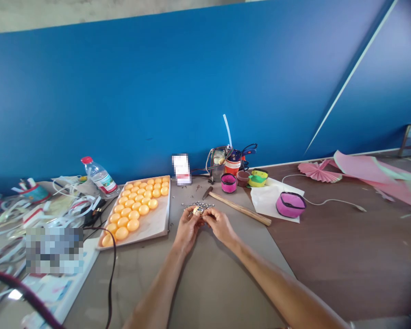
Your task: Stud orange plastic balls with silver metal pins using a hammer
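My left hand is closed in a pinch on a small pale-yellow piece with dark and shiny parts; its kind is too small to tell. My right hand meets it from the other side, thumb and fingertips pressed together, and whatever lies between them is hidden. Just behind my fingers, small shiny metal pieces are scattered on the grey mat. To the right of them lies a hammer with a wooden handle, its head pointing toward the back left.
Left of my hands, a shallow tray holds several orange balls. A water bottle, cables and clutter fill the far left. At the back stand magenta and yellow-green containers. A magenta ring-shaped holder sits near white paper.
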`<state>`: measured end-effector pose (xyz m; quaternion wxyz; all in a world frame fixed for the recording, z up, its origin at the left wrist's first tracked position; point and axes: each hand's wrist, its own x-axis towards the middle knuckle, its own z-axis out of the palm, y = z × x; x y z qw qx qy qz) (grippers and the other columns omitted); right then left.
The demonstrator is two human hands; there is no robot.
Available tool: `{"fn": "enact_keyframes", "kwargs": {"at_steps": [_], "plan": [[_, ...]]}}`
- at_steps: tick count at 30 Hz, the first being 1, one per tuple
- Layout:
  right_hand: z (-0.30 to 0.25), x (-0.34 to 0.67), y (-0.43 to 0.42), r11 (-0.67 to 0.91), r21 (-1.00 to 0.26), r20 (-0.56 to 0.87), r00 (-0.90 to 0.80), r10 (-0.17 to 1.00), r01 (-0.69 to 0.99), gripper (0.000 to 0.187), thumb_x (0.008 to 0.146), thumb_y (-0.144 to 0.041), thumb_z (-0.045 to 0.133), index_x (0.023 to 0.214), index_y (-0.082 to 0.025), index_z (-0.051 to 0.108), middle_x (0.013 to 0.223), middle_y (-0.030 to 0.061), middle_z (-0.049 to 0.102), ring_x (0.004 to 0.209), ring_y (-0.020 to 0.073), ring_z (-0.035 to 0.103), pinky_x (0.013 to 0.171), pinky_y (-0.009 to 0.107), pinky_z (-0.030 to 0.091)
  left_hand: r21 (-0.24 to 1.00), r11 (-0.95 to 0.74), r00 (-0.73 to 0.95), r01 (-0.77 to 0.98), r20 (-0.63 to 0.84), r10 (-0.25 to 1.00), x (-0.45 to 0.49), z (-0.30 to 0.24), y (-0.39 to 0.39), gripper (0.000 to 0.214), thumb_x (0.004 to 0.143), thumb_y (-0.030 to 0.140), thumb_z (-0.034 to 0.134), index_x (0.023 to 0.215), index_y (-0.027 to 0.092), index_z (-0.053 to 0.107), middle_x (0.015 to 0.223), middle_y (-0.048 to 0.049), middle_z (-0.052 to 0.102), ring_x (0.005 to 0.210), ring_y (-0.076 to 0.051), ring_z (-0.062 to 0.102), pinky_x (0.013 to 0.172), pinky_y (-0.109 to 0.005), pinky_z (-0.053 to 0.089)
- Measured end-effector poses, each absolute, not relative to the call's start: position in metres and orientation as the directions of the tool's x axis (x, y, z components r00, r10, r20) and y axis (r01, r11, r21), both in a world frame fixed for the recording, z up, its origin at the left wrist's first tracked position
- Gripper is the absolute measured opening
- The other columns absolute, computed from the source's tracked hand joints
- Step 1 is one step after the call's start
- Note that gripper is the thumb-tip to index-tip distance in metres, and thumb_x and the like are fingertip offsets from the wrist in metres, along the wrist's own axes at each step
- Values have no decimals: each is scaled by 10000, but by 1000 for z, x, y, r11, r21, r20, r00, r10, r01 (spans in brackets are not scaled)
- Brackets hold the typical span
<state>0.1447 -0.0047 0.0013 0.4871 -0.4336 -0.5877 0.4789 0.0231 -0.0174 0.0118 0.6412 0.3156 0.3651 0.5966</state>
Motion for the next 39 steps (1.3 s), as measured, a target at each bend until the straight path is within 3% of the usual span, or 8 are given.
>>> {"fn": "enact_keyframes", "kwargs": {"at_steps": [7,13,21,24,26,29,33,39], "plan": [[2,143,-7,113,-994,112,-110,988,2,82,713,-264,505,675,-191,508,534,-52,472,498,93,424,487,212,349,886,10,-4,-464,-13,1000,28,14,-22,309,684,295,693,917,181,524,830,-30,655,653,-140,589,620,-278,464],[-4,144,-6,64,-998,65,-90,994,-10,179,707,-334,550,645,-200,449,503,-58,476,478,100,436,475,219,337,902,-34,-36,-430,20,999,28,6,-21,325,672,280,703,932,178,536,858,-46,653,695,-149,599,637,-274,471],[-1,153,3,53,-984,78,-143,987,-171,238,735,-423,524,698,-195,467,535,-58,439,477,95,407,496,226,344,817,119,123,-564,-59,991,23,16,-22,262,718,281,672,913,164,542,810,-35,657,647,-126,615,646,-262,481],[0,168,10,186,-970,196,48,979,153,209,777,-381,470,723,-183,509,606,-6,508,565,135,464,565,256,375,772,191,159,-606,-118,980,19,17,-21,248,728,287,666,912,158,559,855,-52,663,669,-126,629,638,-241,485],[-1,180,15,268,-818,372,114,921,509,153,786,-281,450,795,-169,555,836,70,575,782,185,512,712,300,391,753,205,157,-625,-135,978,17,16,-20,238,734,287,660,907,157,561,862,-57,667,686,-135,637,641,-244,494],[-5,197,20,136,-506,408,97,908,852,283,772,-204,478,1045,-169,544,1081,119,536,997,247,458,848,367,327,744,197,152,-638,-129,980,15,15,-19,214,746,269,650,905,154,563,867,-63,671,696,-131,637,654,-241,499],[-6,207,23,-39,-319,299,140,944,947,347,781,-195,484,1122,-141,517,1089,149,531,1009,275,452,855,372,294,750,189,168,-633,-106,980,14,17,-19,201,736,243,658,890,143,576,872,-71,671,660,-109,621,629,-223,490],[-3,207,23,-28,-226,216,78,973,974,242,828,-168,408,1001,-156,577,1020,138,560,942,257,475,767,343,316,761,163,153,-628,-85,985,14,20,-20,195,777,290,606,866,117,584,830,-92,670,604,-108,596,594,-238,471]]}}
